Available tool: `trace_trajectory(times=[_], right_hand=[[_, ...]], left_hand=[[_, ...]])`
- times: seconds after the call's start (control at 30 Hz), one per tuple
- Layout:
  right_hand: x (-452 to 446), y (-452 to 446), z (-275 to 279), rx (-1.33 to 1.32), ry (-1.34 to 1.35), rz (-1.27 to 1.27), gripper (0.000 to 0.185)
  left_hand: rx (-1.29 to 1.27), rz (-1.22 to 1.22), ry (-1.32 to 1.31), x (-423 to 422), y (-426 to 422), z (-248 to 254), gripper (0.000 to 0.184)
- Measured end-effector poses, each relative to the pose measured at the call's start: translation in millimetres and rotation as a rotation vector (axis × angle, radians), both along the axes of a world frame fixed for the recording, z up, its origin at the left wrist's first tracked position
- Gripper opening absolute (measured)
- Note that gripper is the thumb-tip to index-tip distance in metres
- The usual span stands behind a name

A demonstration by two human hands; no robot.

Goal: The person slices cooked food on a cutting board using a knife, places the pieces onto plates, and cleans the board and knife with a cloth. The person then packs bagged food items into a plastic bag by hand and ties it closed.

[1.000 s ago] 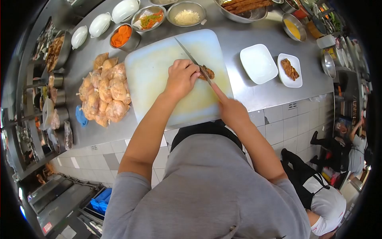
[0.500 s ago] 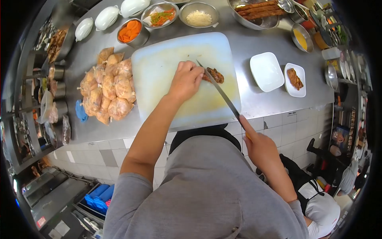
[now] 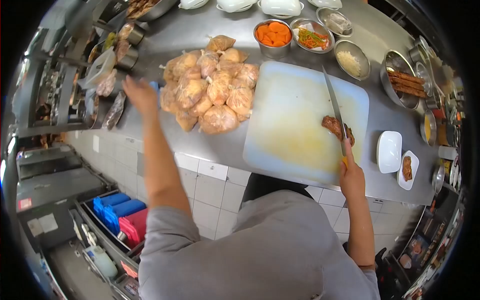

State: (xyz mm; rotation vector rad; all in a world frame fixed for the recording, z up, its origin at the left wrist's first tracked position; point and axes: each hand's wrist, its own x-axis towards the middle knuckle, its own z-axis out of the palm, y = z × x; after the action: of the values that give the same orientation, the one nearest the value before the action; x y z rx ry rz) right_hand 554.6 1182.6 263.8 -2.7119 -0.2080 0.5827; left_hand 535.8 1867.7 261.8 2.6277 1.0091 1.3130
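Observation:
My right hand (image 3: 353,176) is wrapped round the yellow handle of a long knife (image 3: 333,95), the index finger stretched along the blade. The blade lies over a dark browned piece of meat (image 3: 331,125) on the white cutting board (image 3: 285,110), with meat showing on both sides of it. Off to the left, my left hand (image 3: 142,96) is in the air, somewhat blurred, fingers apart and holding nothing I can see. It is near a blue cloth (image 3: 156,89), mostly hidden beside a pile of tied plastic bags of food (image 3: 217,90).
Behind the board stand sliced carrots in a metal pot (image 3: 273,44), a bowl of shredded vegetables (image 3: 313,37) and a bowl of chopped white food (image 3: 352,59). To the right are a white dish (image 3: 389,152), a smaller dish with meat (image 3: 407,170) and a bowl of brown sticks (image 3: 400,80).
My left hand has left the meat and swung left past the bags. The view has turned left. My right hand still holds the knife at the meat, its blade now steeper.

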Motion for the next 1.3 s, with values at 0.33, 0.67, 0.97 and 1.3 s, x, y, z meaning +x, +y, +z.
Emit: trace_trajectory(times=[0.33, 0.67, 0.97, 1.3], right_hand=[[-8, 0, -6, -0.098, -0.157, 0.021, 0.08], [-35, -15, 56, 0.091, -0.271, -0.071, 0.071], [-80, -47, 86, -0.091, -0.079, -0.041, 0.067], [-81, -55, 114, -0.166, 0.162, 0.049, 0.07]], left_hand=[[-0.309, 0.0, 0.277, -92, 79, -144, 0.04], [-0.71, -0.54, -0.162, 7, -249, -28, 0.022], [-0.476, -1.23, 0.141, 80, -482, -51, 0.018], [-0.439, -1.247, 0.204, 84, -481, -55, 0.018]])
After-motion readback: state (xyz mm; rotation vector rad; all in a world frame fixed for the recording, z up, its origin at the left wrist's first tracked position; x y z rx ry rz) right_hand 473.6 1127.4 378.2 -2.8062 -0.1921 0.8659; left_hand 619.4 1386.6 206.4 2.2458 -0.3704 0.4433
